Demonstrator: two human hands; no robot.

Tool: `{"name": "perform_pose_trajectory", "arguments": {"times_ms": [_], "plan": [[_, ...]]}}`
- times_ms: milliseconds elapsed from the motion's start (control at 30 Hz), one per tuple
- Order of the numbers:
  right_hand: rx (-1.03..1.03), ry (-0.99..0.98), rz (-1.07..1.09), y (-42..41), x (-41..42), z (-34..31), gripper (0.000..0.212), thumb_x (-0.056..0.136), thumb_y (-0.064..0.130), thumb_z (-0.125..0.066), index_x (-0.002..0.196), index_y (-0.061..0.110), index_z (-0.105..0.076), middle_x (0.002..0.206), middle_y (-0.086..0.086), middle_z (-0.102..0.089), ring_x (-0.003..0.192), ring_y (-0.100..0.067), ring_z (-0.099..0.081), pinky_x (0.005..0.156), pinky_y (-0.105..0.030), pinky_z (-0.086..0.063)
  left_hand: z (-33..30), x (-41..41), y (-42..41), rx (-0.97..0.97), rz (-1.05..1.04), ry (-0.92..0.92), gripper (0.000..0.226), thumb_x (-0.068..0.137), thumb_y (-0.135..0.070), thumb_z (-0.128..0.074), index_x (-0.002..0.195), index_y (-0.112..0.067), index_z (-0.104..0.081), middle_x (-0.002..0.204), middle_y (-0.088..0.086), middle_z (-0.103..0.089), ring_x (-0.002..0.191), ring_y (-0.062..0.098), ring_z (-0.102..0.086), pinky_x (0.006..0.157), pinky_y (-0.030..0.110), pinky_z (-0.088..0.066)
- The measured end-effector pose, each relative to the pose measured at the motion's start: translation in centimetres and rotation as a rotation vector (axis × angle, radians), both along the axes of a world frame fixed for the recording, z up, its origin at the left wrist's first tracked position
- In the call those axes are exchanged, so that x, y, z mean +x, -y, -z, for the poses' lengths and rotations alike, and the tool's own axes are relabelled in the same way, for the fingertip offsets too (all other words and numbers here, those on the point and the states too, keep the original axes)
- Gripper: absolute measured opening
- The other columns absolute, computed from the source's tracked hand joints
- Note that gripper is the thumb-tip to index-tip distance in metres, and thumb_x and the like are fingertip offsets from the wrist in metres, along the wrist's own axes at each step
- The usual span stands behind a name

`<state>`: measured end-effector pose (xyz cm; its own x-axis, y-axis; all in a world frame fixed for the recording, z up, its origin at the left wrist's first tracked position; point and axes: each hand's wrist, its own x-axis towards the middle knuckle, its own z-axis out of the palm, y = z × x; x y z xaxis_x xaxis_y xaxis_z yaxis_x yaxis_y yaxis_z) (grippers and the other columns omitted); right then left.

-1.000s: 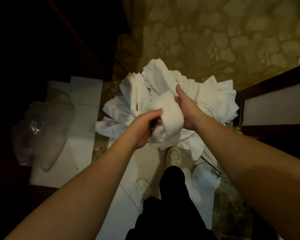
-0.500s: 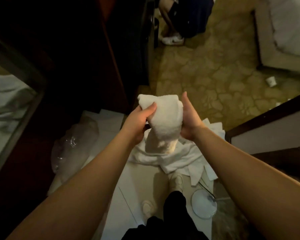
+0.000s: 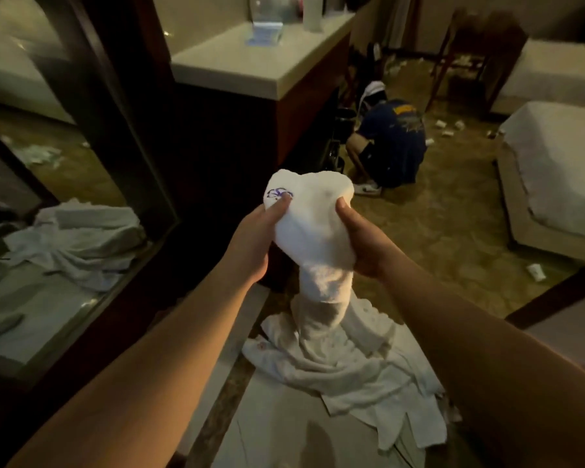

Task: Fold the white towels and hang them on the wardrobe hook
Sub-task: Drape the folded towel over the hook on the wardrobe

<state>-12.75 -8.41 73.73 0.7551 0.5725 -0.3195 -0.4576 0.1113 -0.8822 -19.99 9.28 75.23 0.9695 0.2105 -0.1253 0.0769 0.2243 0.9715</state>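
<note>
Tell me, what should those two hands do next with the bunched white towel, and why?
Probably lift it higher and shake it open. The left hand and right hand both grip the bunched white terry towel with the blue embroidered logo, and its tail appears to hang down into the heap of white towels on the floor. It is not yet spread, so there are no edges to fold.

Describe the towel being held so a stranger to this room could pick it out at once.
Start at the heap of white towels on the floor at the bottom centre. Directly above it, the left hand and right hand grip one held towel from either side. Unlike the crumpled ones below, it is lifted, bunched, and shows a blue embroidered emblem beside the left thumb.
</note>
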Motion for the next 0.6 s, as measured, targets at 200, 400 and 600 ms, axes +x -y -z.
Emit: {"name": "perform_pose_trajectory", "arguments": {"times_ms": [200, 400, 600], "plan": [[0.178, -0.076, -0.18, 0.4, -6.3, -2.0, 0.078, 0.071, 0.068, -0.071, 0.131, 0.02, -0.06, 0.129, -0.011, -0.068, 0.117, -0.028, -0.067, 0.092, -0.042, -0.057, -3.8, -7.7, 0.6, -0.03, -0.089, 0.091, 0.024, 0.1, -0.016, -0.054, 0.121, -0.011, -0.065, 0.115, 0.01, -0.073, 0.107, 0.024, -0.07, 0.087, 0.032, -0.057], [0.228, -0.066, -0.148, 0.0, -13.0, -6.3, 0.074, 0.084, 0.075, -0.044, 0.138, 0.026, -0.057, 0.132, -0.008, -0.067, 0.122, -0.029, -0.063, 0.103, -0.049, -0.049, -7.1, -17.2, 3.2, -0.041, -0.22, 0.099, 0.027, 0.095, -0.013, -0.061, 0.122, -0.009, -0.064, 0.113, 0.013, -0.073, 0.097, 0.025, -0.072, 0.08, 0.032, -0.059], [0.257, 0.012, -0.143, -1.3, -19.5, -11.1, 0.068, 0.079, 0.061, -0.07, 0.133, 0.02, -0.058, 0.13, -0.011, -0.068, 0.114, -0.028, -0.069, 0.098, -0.047, -0.053, -10.4, -26.3, 4.0, 0.001, -0.329, 0.091, 0.033, 0.092, -0.012, -0.066, 0.124, -0.006, -0.064, 0.112, 0.011, -0.074, 0.102, 0.029, -0.072, 0.079, 0.034, -0.059]]}}
